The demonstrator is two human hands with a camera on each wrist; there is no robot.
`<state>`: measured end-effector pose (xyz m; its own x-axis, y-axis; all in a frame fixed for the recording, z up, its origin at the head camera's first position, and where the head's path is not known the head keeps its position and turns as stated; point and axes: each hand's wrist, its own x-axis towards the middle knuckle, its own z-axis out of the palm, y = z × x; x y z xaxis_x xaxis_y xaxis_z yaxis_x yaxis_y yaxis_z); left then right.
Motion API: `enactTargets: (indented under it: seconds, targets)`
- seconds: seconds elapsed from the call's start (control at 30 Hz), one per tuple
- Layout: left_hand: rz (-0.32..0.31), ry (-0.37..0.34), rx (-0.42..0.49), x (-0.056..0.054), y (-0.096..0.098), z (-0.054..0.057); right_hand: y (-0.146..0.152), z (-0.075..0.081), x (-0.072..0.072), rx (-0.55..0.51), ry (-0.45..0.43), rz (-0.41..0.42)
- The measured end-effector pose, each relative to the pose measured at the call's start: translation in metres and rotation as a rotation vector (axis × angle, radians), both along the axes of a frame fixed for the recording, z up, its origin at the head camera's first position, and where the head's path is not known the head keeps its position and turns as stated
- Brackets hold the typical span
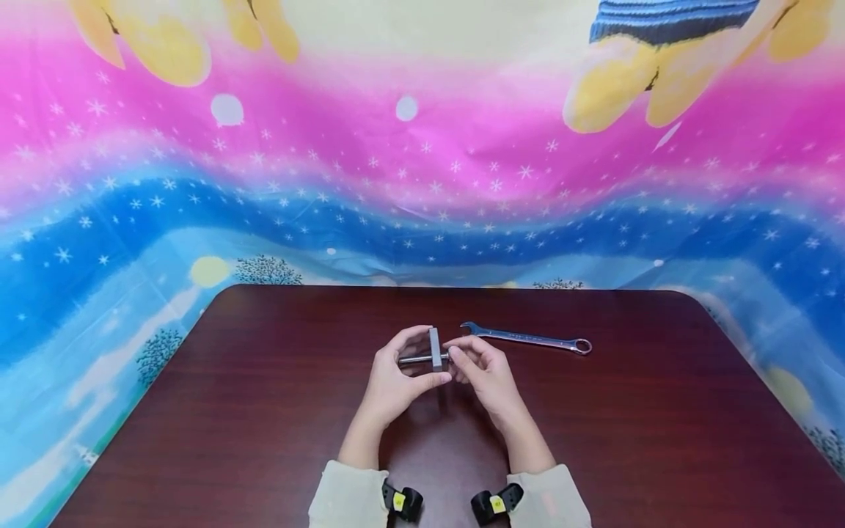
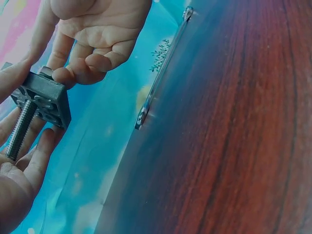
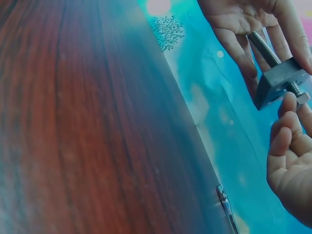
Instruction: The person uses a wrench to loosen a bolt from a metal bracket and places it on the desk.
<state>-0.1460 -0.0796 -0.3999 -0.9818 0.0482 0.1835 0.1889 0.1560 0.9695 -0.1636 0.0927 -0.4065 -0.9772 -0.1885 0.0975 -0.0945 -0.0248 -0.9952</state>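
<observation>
My left hand [image 1: 388, 380] holds a grey square block [image 1: 435, 347] upright by its edges, thumb below and fingers above. A long threaded bolt [image 2: 21, 129] passes through the block, its shank sticking out toward the left palm. On the block's other side, the hex bolt head [image 3: 303, 98] stands a little off the face, with some thread showing between. My right hand [image 1: 490, 375] pinches the bolt at its head with thumb and fingertips. Recesses mark the block's shank-side face in the left wrist view. Both hands are raised above the table.
A combination wrench [image 1: 528, 338] lies on the dark reddish wooden table [image 1: 264, 411], just beyond the right hand. A colourful printed cloth [image 1: 409, 176] hangs behind the table and along its sides. Black wrist cameras [image 1: 411, 504] are strapped over the light sleeves [image 1: 346, 499].
</observation>
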Motion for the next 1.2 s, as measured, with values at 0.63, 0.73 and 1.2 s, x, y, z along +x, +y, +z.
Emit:
enactTargets:
  seconds: [0.63,0.73,1.2]
  targets:
    - [-0.013,-0.002,0.029,-0.0009,0.0024,-0.0049,0.0021,-0.001,0.0,-0.002,0.029,0.026]
    - [-0.032,-0.007,0.026,-0.0006,0.0049,-0.0048,0.0001,-0.0018,-0.0004,0.007,-0.001,-0.047]
    - [-0.007,0.005,0.033,-0.003,0.001,-0.0072,0.0036,-0.0013,-0.0003,-0.013,0.092,0.056]
